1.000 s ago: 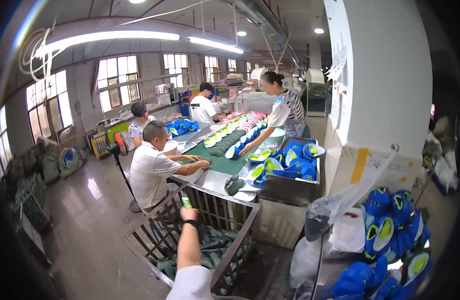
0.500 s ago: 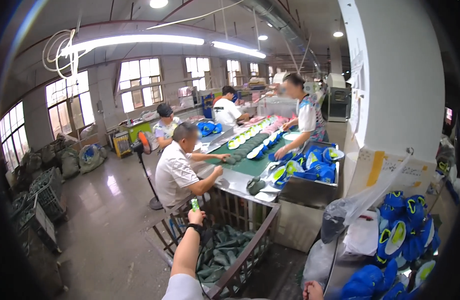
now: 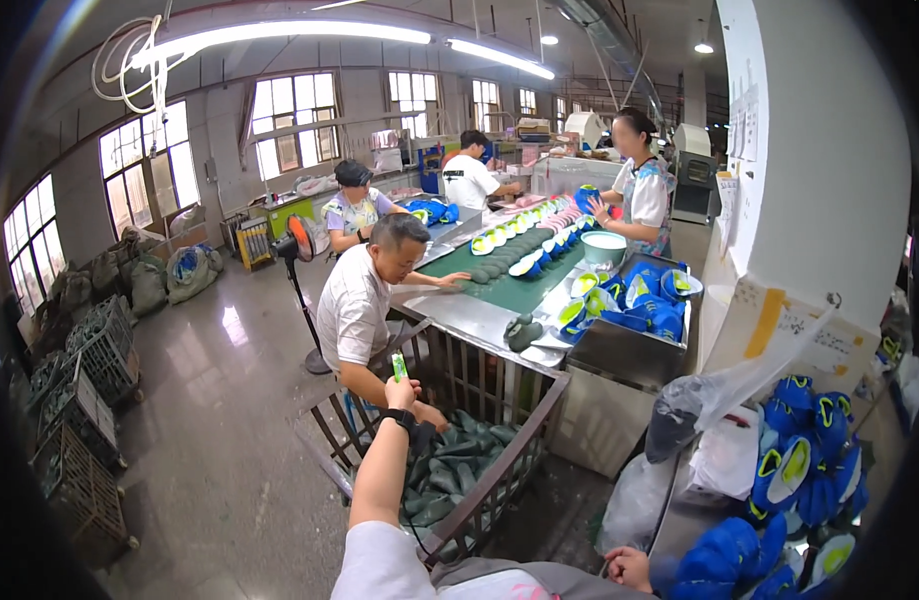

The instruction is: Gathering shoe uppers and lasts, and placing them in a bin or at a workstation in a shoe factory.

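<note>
My left hand (image 3: 402, 393), with a black band on its wrist, is stretched out over the near side of a metal-barred crate (image 3: 525, 437). Its fingers are closed round a small, flat green-and-white object (image 3: 399, 366) that sticks up from the grip; its kind is unclear. Below that hand, dark green shoe lasts (image 3: 445, 477) lie heaped in the crate. At the lower edge, my right hand (image 3: 630, 568) has curled fingers, and what they hold, if anything, is hidden. Blue and lime shoe uppers (image 3: 725, 560) are piled just right of it.
A co-worker in white (image 3: 355, 310) reaches into the crate beside my left hand. Rows of lasts and shoes cover the green conveyor belt (image 3: 510, 298), where other people work. A standing fan (image 3: 298, 240) is at left, a white pillar (image 3: 830, 170) at right.
The near co-worker has bent down and put one hand into the crate. The person across the belt now lifts a blue shoe. My view has shifted; my left hand keeps its hold.
</note>
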Available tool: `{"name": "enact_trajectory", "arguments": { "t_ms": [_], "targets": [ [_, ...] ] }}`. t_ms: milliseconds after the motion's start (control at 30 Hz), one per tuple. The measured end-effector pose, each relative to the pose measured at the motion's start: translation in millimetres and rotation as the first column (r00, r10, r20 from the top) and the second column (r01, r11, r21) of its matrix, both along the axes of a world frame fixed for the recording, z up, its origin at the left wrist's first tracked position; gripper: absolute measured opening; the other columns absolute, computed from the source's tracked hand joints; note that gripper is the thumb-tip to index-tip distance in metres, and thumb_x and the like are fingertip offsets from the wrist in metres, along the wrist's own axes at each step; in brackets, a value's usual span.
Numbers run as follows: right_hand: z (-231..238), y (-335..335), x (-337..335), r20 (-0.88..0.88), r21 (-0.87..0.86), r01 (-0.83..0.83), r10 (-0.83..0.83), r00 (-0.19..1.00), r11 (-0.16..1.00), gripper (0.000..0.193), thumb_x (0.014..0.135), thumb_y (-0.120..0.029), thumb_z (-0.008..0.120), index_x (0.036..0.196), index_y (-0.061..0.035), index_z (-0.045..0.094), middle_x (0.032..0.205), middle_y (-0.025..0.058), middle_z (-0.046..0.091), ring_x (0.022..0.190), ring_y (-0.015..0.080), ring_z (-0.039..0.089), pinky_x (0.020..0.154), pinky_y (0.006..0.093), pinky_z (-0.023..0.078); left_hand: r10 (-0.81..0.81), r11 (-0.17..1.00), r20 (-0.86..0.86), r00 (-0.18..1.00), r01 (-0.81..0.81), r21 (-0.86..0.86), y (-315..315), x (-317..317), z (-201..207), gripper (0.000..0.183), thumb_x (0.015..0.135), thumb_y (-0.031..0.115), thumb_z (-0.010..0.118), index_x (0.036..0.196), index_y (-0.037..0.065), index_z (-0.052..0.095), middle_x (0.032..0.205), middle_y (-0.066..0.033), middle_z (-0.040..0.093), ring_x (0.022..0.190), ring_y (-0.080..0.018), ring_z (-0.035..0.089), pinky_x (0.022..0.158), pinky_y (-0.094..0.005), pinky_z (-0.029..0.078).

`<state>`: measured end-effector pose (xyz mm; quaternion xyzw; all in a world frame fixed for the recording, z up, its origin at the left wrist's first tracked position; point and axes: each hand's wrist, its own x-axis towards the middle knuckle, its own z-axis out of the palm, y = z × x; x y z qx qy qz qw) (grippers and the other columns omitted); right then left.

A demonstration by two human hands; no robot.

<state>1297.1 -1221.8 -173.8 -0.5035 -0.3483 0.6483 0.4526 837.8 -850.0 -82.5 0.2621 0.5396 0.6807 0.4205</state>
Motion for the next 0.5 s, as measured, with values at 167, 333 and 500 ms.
{"name": "enact_trajectory", "arguments": {
  "t_ms": [167, 333, 500],
  "targets": [
    [27.6, -6.6, -3.2, -0.071, 0.062, 0.123, -0.118, 0.990, 0.991, 0.019, 0.076, -0.006, 0.039, 0.091, 0.0035, 0.047, 0.049, 0.0084, 0.041, 0.033, 0.0144, 0.033, 0.030, 0.0276, 0.025, -0.140, 0.986, -0.004, 0.990, 0.139, -0.090, -13.1, 14.2, -19.3, 0.016, 0.087, 0.010, 0.034, 0.094, 0.002, 0.046, 0.069, -0.0080, 0.058, 0.048, -0.0119, 0.053, 0.040, -0.0240, 0.042],
    [51.6, -4.0, -20.2, -0.021, -0.008, 0.116, -0.116, 0.993, 0.993, 0.025, 0.077, -0.009, 0.038, 0.100, 0.0011, 0.042, 0.049, 0.0064, 0.039, 0.033, 0.0129, 0.032, 0.031, 0.0264, 0.023, -0.162, 0.983, 0.046, 0.986, 0.166, -0.082, -26.6, 35.4, -24.5, 0.019, 0.087, 0.010, 0.035, 0.098, 0.000, 0.046, 0.072, -0.0089, 0.059, 0.051, -0.0130, 0.055, 0.046, -0.0251, 0.046],
    [45.7, -9.1, -22.6, -0.027, -0.091, 0.108, -0.111, 0.993, 0.990, 0.025, 0.080, -0.002, 0.037, 0.105, -0.0008, 0.043, 0.062, 0.0061, 0.046, 0.041, 0.0113, 0.036, 0.037, 0.0240, 0.028, -0.312, 0.948, -0.042, 0.949, 0.309, -0.074, -27.5, 52.3, -36.5, 0.015, 0.089, 0.017, 0.041, 0.088, 0.005, 0.050, 0.070, -0.0051, 0.060, 0.050, -0.0100, 0.053, 0.042, -0.0221, 0.042]
  ]
}}
